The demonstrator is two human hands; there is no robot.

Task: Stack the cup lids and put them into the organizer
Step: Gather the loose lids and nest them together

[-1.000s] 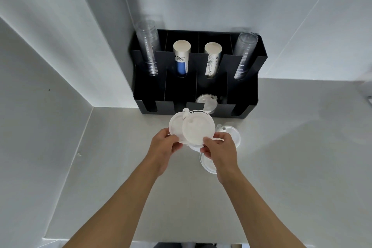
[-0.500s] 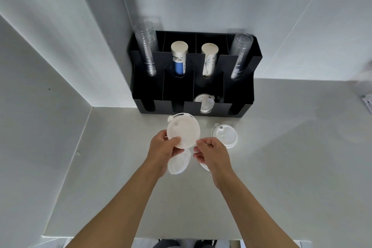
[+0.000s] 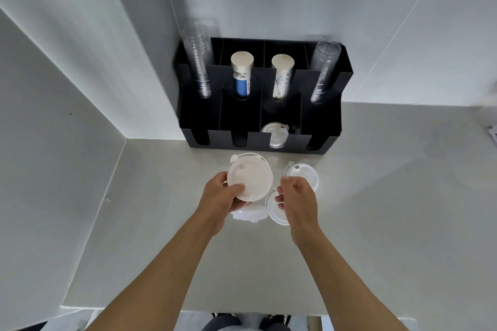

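Observation:
My left hand [image 3: 220, 196] holds a stack of white cup lids [image 3: 251, 179] tilted up above the counter, just in front of the black organizer [image 3: 330, 140]. My right hand [image 3: 297, 197] hovers beside the stack with curled, parted fingers and nothing in them. Three loose white lids lie on the counter: one [image 3: 304, 176] beyond my right hand, one [image 3: 274, 209] partly under it, one [image 3: 248, 215] under my left hand. More lids [image 3: 274, 133] sit in the organizer's third front slot.
The organizer's back slots hold clear plastic cup stacks [image 3: 199, 62] [image 3: 322, 70] and two paper cup stacks [image 3: 241, 72] [image 3: 281, 75]. White walls enclose the left and back. The grey counter [image 3: 390, 196] stretches to the right; its front edge is near my elbows.
The two lids I held apart are now joined in one stack in my left hand. My right hand has let go and drawn back to the right.

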